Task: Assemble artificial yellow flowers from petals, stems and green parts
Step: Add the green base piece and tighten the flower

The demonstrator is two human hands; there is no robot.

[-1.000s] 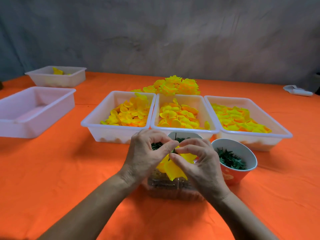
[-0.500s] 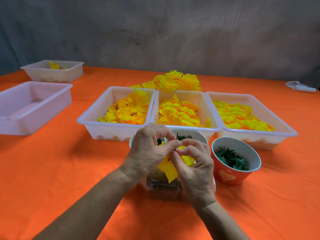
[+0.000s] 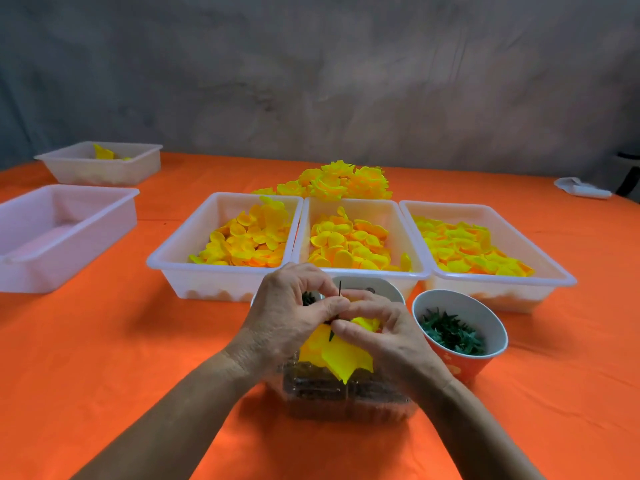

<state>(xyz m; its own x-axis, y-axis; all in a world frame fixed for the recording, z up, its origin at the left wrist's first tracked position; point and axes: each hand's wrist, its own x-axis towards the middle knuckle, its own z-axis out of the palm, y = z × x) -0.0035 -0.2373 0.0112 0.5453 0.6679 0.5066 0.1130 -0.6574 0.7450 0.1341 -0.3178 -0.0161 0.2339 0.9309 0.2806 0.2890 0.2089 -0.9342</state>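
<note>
My left hand [image 3: 289, 315] and my right hand [image 3: 384, 336] meet at the centre front, over a clear plastic box [image 3: 346, 393] of dark parts. Both pinch a thin dark stem [image 3: 340, 289] whose tip pokes up between the fingers. Yellow petals [image 3: 337, 356] hang on that stem below my fingers, partly covered by my right thumb. Behind the hands a white bowl [image 3: 377, 289] is mostly hidden. A red cup [image 3: 459, 332] holding green parts stands just right of my right hand.
Three white tubs of yellow petals [image 3: 249, 237] [image 3: 349, 244] [image 3: 471, 247] stand side by side behind the hands, with a heap of finished yellow flowers [image 3: 343, 183] beyond them. Two more white tubs [image 3: 52, 233] [image 3: 104, 164] sit at left. A white object [image 3: 581, 188] lies far right.
My hands have drawn closer together around the stem, and the petals have slid lower beneath my fingers. The camera view shifted slightly.
</note>
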